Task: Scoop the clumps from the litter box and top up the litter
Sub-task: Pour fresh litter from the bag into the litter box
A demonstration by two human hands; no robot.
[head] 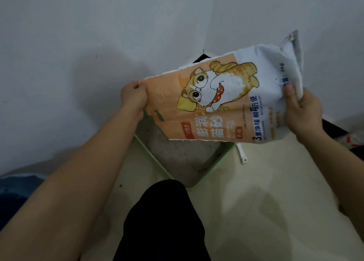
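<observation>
Litter bag is held sideways in the air, directly above the green litter box on the floor. Left grip, a bare hand, pinches the orange end with fingers curled tight. Right grip clutches the crumpled white end. The bag hangs flat and slack, so it is judged soft, light, nearly empty and somewhat slick. It is best held at both ends, as now. A white scoop handle lies beside the box.

- A home, at a room corner: plain white walls meet above a cream floor.
- A green litter box stands on the floor beneath a cat-litter bag.
</observation>
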